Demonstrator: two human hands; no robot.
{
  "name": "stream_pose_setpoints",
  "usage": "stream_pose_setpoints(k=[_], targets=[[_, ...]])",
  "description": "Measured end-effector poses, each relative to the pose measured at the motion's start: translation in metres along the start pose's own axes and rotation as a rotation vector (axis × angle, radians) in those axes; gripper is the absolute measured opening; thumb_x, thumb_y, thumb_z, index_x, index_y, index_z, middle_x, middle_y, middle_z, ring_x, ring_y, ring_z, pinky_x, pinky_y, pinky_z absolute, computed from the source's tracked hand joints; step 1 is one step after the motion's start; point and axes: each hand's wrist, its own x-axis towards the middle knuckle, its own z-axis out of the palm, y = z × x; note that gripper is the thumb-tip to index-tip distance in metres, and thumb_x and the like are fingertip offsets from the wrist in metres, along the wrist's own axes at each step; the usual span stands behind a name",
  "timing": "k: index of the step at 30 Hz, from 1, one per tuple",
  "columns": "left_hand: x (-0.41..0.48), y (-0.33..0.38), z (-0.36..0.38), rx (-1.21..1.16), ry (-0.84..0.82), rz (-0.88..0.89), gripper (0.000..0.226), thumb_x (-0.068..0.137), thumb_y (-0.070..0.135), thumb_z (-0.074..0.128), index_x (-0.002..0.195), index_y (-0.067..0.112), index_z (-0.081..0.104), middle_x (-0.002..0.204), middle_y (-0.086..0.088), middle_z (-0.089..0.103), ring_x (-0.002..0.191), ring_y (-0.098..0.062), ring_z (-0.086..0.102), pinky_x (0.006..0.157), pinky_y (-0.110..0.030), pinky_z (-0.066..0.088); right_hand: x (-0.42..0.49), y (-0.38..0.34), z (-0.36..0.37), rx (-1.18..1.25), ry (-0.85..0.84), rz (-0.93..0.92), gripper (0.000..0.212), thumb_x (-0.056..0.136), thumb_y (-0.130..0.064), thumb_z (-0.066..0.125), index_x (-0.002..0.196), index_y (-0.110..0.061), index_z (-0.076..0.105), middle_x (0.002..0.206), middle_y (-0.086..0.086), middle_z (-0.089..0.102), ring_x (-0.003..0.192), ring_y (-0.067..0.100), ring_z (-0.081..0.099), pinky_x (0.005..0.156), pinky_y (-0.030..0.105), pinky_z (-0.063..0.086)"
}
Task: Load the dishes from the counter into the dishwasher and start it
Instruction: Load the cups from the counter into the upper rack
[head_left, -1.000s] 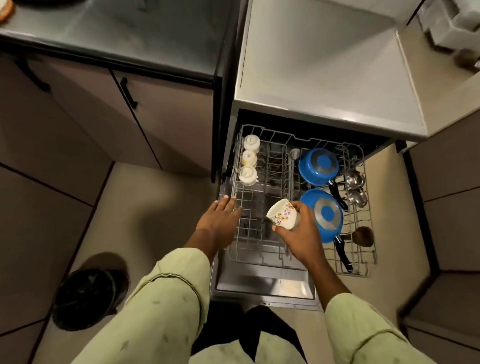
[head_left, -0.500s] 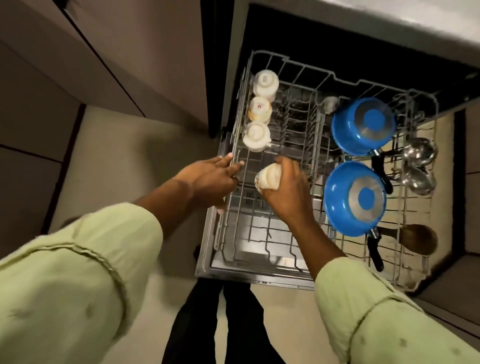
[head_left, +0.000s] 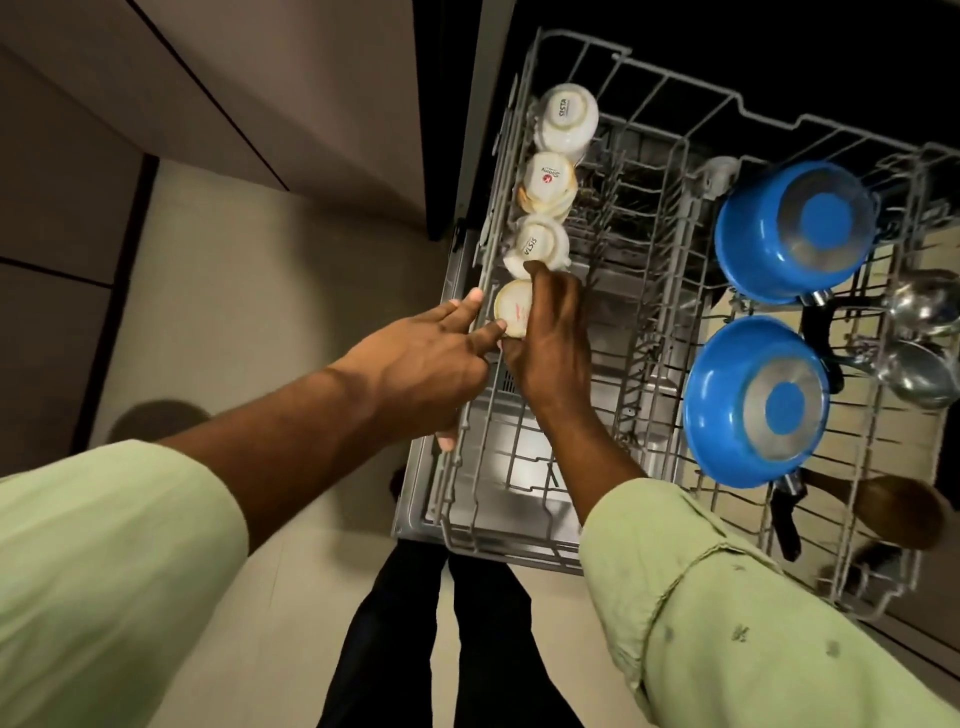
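Loading looks well along: three upturned white cups (head_left: 548, 182) and two blue saucepans (head_left: 789, 228) sit in the grey wire rack (head_left: 613, 52), the right hand (head_left: 550, 338) grips a fourth small white cup (head_left: 511, 312) in its left row, the left hand (head_left: 426, 358) lays straight fingers against it, starting not yet done

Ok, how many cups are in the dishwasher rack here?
4. Three stand upside down in a row along the rack's left edge: far cup, middle cup, near cup. The right hand grips the fourth cup just in front of them. That hand may hide more.
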Motion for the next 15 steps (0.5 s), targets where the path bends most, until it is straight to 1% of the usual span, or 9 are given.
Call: stream_pose_setpoints(k=[3,5,8,10,12,15], targets=[[0.001,0.000,0.001,-0.019,-0.003,-0.001,0.075,0.090,0.050,0.062,0.150,0.012,0.039,0.165,-0.013,0.000,0.150,-0.039,-0.009,0.121,-0.042,-0.002,-0.005,0.000,0.003,0.065,0.047,0.034,0.084,0.072,-0.009,0.077,0.140,-0.021,0.030,0.139,0.018,0.038,0.124,0.035,0.045,0.089,0.046,0.053],[0.002,0.000,0.002,-0.023,-0.001,-0.002,0.072,0.090,0.050,0.062,0.149,0.013,0.041,0.165,-0.013,0.001,0.150,-0.039,-0.008,0.121,-0.042,-0.002,-0.006,0.000,0.004,0.098,0.056,0.059,0.084,0.074,-0.011,0.077,0.141,-0.023,0.028,0.141,0.018,0.036,0.127,0.035,0.044,0.091,0.046,0.052],[0.002,0.001,0.000,-0.023,-0.011,-0.009,0.074,0.089,0.049,0.063,0.149,0.012,0.040,0.165,-0.014,0.001,0.150,-0.040,-0.008,0.121,-0.043,-0.001,-0.007,-0.001,0.002,0.111,0.047,0.090,0.091,0.074,-0.010,0.079,0.143,-0.028,0.022,0.145,0.017,0.034,0.131,0.034,0.041,0.093,0.046,0.052],[0.001,0.002,-0.002,-0.022,-0.009,-0.016,0.074,0.089,0.048,0.064,0.149,0.011,0.040,0.165,-0.014,0.002,0.150,-0.040,-0.008,0.121,-0.042,-0.002,-0.011,-0.002,-0.001,0.103,0.048,0.112,0.093,0.076,-0.011,0.078,0.146,-0.028,0.020,0.146,0.016,0.032,0.132,0.035,0.039,0.092,0.046,0.053],[0.000,0.002,-0.003,-0.026,-0.014,-0.022,0.075,0.088,0.048,0.065,0.149,0.011,0.041,0.165,-0.014,0.002,0.150,-0.040,-0.008,0.121,-0.042,-0.002,-0.018,-0.002,-0.003,0.093,0.028,0.152,0.095,0.075,-0.008,0.077,0.149,-0.027,0.020,0.149,0.016,0.029,0.133,0.036,0.038,0.092,0.049,0.052],[-0.001,0.004,-0.004,-0.043,-0.013,-0.035,0.074,0.087,0.046,0.067,0.148,0.012,0.042,0.166,-0.012,0.001,0.150,-0.039,-0.009,0.121,-0.042,-0.002,-0.033,0.000,-0.009,0.091,-0.030,0.218,0.104,0.071,-0.005,0.078,0.152,-0.026,0.017,0.153,0.016,0.026,0.136,0.037,0.035,0.098,0.053,0.048]])
